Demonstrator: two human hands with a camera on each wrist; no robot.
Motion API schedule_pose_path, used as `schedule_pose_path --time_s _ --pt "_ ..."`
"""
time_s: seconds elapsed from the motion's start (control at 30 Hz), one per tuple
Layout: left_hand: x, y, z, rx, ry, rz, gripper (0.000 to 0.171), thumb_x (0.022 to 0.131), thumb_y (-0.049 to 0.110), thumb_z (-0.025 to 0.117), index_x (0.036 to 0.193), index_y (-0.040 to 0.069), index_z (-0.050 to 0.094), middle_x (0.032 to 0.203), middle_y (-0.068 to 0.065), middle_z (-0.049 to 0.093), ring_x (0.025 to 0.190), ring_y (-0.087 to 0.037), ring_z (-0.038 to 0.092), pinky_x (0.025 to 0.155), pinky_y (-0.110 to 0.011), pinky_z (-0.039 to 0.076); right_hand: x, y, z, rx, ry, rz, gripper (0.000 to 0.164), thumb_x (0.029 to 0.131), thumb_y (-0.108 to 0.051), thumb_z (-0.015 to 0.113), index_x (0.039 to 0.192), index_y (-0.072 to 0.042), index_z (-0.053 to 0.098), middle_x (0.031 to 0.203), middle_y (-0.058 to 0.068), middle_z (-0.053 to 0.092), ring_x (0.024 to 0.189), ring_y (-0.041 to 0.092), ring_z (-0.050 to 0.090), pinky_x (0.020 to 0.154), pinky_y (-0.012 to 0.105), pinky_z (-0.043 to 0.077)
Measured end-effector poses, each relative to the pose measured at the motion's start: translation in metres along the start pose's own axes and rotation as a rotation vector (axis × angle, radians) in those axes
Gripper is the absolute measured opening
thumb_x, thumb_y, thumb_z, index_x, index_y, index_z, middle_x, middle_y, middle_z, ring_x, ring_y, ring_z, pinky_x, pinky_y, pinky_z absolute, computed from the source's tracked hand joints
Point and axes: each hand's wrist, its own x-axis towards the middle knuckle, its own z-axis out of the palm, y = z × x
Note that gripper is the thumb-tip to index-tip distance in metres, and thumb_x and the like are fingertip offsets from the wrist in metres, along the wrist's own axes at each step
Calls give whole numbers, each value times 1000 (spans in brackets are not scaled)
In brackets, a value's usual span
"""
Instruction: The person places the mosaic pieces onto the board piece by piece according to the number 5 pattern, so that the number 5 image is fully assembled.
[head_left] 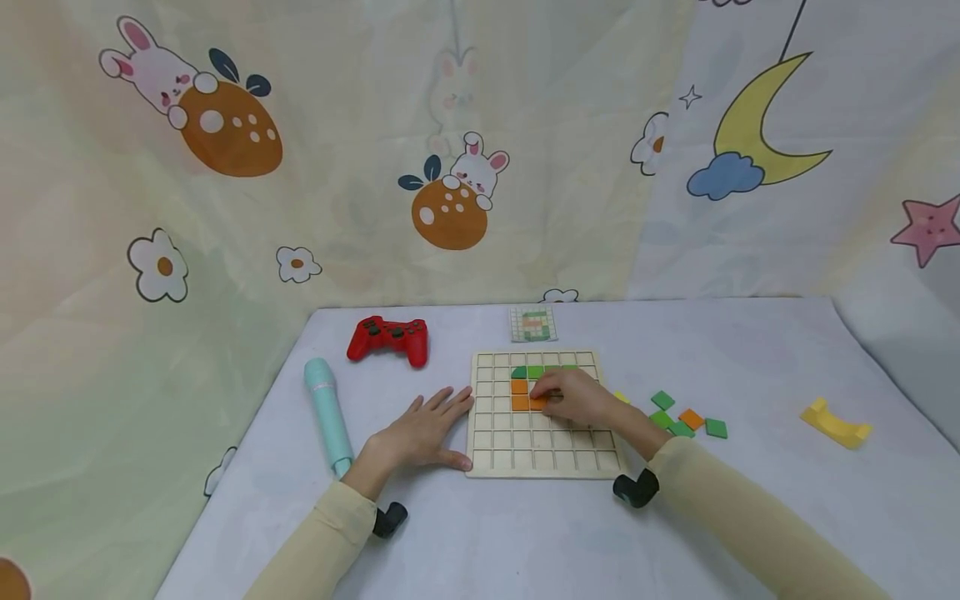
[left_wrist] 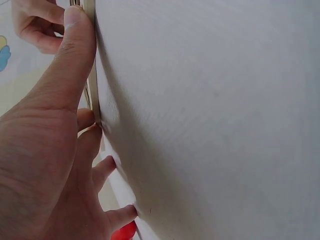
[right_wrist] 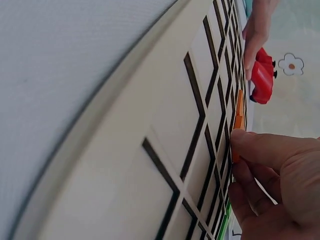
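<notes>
just between right fingers (right_wrist: 245,175), 1 orange tile (right_wrist: 235,154)

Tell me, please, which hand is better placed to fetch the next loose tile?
Probably the right hand, once it releases the orange tile: the loose tiles lie near its wrist, while the left hand rests at the left edge of the grid board.
</notes>
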Motion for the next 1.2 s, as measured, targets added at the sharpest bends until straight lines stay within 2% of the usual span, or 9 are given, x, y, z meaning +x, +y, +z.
schedule_pose_path --time_s 0.3,0.53,0.73,0.93,1.07,1.2 --pt "0 1 0 -13 1 2 105 74 68 67 156 23 19 165 7 11 151 -26 12 118 -60 18 0 0 -1 -8 6 -32 23 82 -7 74 105 -11 74 112 4 69 110 27 61 94 42 51" --pt "-1 2 -2 -1 4 0 105 74 68 67 156 23 19 165 7 11 151 -26 12 118 -60 19 -1 3 0 -5 16 10 20 85 -6 70 102 -14 75 116 4 68 117 28 60 99 44 49" --pt "-1 2 -1 -4 -1 3 105 75 68 67 156 23 19 165 7 11 151 -26 12 118 -60 18 -6 5 -3 16 18 14 22 85 -8 70 105 -14 74 116 3 68 114 26 61 98 42 50" --pt "0 2 0 -11 -4 9 105 75 68 67 156 23 19 165 7 10 151 -27 11 118 -60 18 -33 18 -25 113 17 136 37 87 -14 71 123 -9 65 118 5 67 104 21 60 94 41 51" --pt "0 2 -1 -4 -5 5 104 75 68 66 156 23 18 164 8 10 152 -26 11 118 -59 17 -62 36 -46 93 50 201 49 88 -17 71 134 -7 57 117 8 67 104 22 60 94 44 51" --pt "-1 1 -2 -7 -3 -2 104 75 67 67 156 23 18 164 9 10 152 -26 11 118 -59 17 -93 55 -65 56 91 250 53 88 -19 70 136 -6 53 118 10 67 106 26 61 94 47 51"
